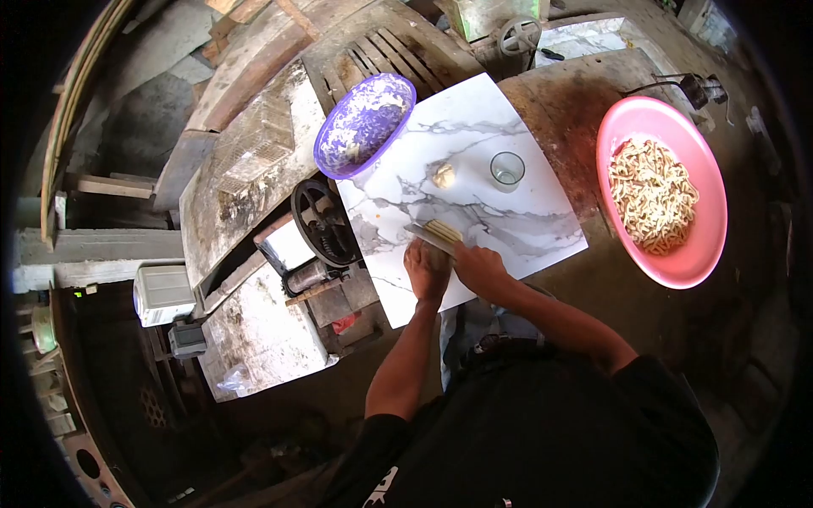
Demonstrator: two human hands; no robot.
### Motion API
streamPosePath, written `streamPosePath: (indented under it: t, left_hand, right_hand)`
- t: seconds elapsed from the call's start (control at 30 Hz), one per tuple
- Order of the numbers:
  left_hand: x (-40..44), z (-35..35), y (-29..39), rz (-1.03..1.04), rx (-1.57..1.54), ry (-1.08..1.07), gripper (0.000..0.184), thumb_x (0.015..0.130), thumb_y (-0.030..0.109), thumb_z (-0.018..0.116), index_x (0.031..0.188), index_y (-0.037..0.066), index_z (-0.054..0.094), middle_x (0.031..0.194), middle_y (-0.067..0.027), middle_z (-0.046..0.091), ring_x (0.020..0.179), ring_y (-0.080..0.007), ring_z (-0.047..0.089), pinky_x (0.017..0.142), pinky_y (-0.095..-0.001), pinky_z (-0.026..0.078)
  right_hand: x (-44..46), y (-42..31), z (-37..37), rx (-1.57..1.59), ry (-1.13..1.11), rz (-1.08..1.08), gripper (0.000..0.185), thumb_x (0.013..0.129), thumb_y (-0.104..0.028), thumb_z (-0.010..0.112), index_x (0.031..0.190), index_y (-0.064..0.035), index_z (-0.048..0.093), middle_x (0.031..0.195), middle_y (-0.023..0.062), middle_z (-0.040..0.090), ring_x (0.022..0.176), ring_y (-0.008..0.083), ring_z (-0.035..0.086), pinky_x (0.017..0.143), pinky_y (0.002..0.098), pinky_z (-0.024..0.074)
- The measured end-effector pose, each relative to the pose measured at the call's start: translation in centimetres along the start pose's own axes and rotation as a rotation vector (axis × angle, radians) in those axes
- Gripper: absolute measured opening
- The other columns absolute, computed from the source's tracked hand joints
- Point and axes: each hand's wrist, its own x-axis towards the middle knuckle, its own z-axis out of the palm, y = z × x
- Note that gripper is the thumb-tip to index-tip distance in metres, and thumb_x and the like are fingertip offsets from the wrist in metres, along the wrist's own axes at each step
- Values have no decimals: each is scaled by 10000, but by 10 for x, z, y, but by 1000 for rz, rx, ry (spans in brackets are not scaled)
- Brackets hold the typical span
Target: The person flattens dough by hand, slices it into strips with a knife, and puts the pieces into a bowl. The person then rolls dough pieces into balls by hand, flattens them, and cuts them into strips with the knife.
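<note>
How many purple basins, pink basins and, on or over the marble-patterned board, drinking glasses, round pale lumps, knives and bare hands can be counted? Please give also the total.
Purple basin: 1
Pink basin: 1
Drinking glass: 1
Round pale lump: 1
Knife: 1
Bare hands: 2 (left hand, right hand)
Total: 7

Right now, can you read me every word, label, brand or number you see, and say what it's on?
No text is readable for certain.
White print on the black shirt: cut by the picture's bottom edge, too small and blurred to read.
Pink basin, glass: no lettering I can make out.
</note>
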Motion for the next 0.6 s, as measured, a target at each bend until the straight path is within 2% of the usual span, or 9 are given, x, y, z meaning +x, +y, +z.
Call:
streamPosePath:
  t: [0.23,0.3,0.4,0.6]
  left_hand:
    - [-2,1,0,-5,-2,24,375,771,143,697,1108,45,564,1193,-128,529,1140,-347,483,969,-458,384]
    - [-2,3,-5,12,-13,39,358,781,138,689,1104,44,567,1193,-126,533,1140,-347,486,969,-455,386]
    - [-5,7,-11,33,15,52,378,772,141,705,1121,71,575,1205,-136,548,1124,-345,513,950,-455,411]
    - [-2,2,-3,-3,-49,94,254,798,142,662,1035,69,607,1185,-110,562,1103,-333,521,955,-454,394]
  right_hand:
    - [-5,-6,-26,28,-91,91,245,864,-193,518,1016,-3,489,814,242,651,786,430,645,710,515,513]
    - [-24,0,-29,34,-130,200,248,868,-209,508,1018,-12,488,844,261,648,833,437,640,737,524,504]
    - [-54,10,-37,5,-206,269,254,870,-218,501,1027,-19,481,836,269,644,827,454,632,732,537,495]
    - [-101,29,-45,6,-193,340,263,862,-242,525,1021,-36,487,785,270,632,792,479,612,731,569,473]
